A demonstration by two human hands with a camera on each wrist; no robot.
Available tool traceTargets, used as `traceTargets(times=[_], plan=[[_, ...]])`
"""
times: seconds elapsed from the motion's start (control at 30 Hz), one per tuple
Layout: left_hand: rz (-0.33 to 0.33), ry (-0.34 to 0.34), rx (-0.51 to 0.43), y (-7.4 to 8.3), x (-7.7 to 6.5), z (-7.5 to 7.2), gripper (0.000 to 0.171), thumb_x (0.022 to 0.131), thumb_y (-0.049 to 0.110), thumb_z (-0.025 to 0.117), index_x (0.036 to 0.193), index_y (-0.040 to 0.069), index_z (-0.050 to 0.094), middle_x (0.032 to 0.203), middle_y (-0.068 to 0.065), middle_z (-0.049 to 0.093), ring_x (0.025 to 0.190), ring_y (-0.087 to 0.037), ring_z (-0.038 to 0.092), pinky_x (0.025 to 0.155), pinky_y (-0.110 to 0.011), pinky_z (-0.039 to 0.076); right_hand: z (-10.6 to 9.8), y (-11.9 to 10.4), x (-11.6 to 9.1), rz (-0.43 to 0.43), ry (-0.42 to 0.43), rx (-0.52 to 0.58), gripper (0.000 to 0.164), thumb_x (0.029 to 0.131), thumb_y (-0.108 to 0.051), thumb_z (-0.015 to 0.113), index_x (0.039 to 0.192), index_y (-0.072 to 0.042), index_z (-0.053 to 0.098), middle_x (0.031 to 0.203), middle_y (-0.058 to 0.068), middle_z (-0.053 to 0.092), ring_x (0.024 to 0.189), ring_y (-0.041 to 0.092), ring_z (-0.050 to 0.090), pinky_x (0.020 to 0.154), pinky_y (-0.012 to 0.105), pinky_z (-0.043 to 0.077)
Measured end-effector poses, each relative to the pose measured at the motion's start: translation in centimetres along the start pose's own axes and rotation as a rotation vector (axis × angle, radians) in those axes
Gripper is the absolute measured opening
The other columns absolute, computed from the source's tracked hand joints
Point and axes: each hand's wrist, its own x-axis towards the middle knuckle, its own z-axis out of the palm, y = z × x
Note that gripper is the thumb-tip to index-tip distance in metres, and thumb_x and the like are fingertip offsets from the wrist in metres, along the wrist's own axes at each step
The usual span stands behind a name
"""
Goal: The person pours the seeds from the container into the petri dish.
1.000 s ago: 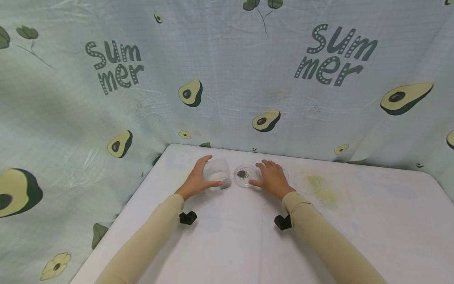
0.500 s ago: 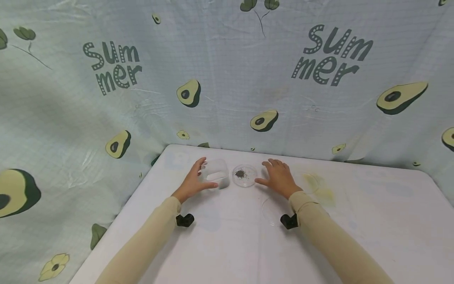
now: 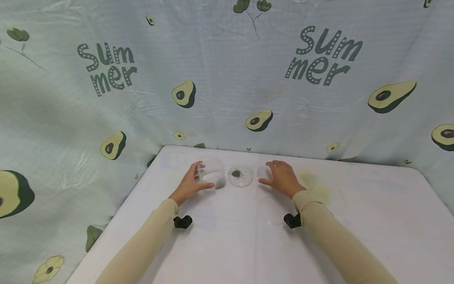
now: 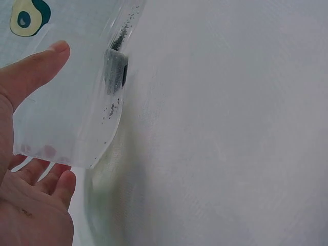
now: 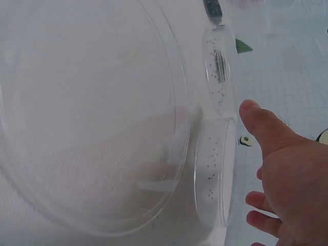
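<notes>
My left hand [image 3: 188, 185] is around a clear squarish plastic container [image 3: 213, 171], thumb on the near side and fingers at the far side. In the left wrist view the thumb is extended over the container [image 4: 61, 113], and the fingers lie loosely past its edge. A dark grey patch shows at its base. Right beside it stands a clear round dish [image 3: 244, 181] with a small heap of dark bits [image 3: 235, 173]. My right hand [image 3: 281, 178], thumb and fingers spread, hovers by a second clear round dish [image 5: 215, 179], apparently without touching it.
A large clear round lid or dish [image 5: 92, 113] lies near the right wrist; only its faint rim shows in the head view. Yellowish marks [image 3: 313, 185] lie on the white table [image 3: 227, 248] to the right. A printed cloth [image 3: 220, 98] hangs behind the table.
My right hand has let go of the dish with dark bits and moved right, uncovering the second dish. My left hand has eased slightly left relative to the container, which stays beside the dish.
</notes>
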Motion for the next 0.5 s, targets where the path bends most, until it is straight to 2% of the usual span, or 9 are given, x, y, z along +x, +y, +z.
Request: traceTargets(times=[0.27, 0.5], plan=[[0.042, 0.001, -0.03, -0.1, 0.0, 0.2, 0.098, 0.077, 0.029, 0.082, 0.151, 0.016, 0.019, 0.154, -0.009, 0.033, 0.145, -0.035, 0.027, 0.119, -0.049, 0.026, -0.1, 0.7, -0.5, 0.024, -0.012, 0.003, 0.077, 0.081, -0.05, 0.072, 0.135, 0.0, 0.051, 0.137, 0.024, 0.051, 0.13, 0.041, 0.045, 0.11, 0.057, 0.034], [0.064, 0.019, -0.026, 0.4, 0.1, 0.2, 0.094, 0.079, 0.025, 0.08, 0.151, 0.011, 0.021, 0.151, -0.011, 0.036, 0.145, -0.034, 0.026, 0.119, -0.048, 0.027, -0.1, 1.4, -0.6, 0.025, -0.004, -0.012, 0.081, 0.08, -0.052, 0.073, 0.136, 0.001, 0.05, 0.137, 0.024, 0.051, 0.128, 0.043, 0.046, 0.109, 0.059, 0.035]])
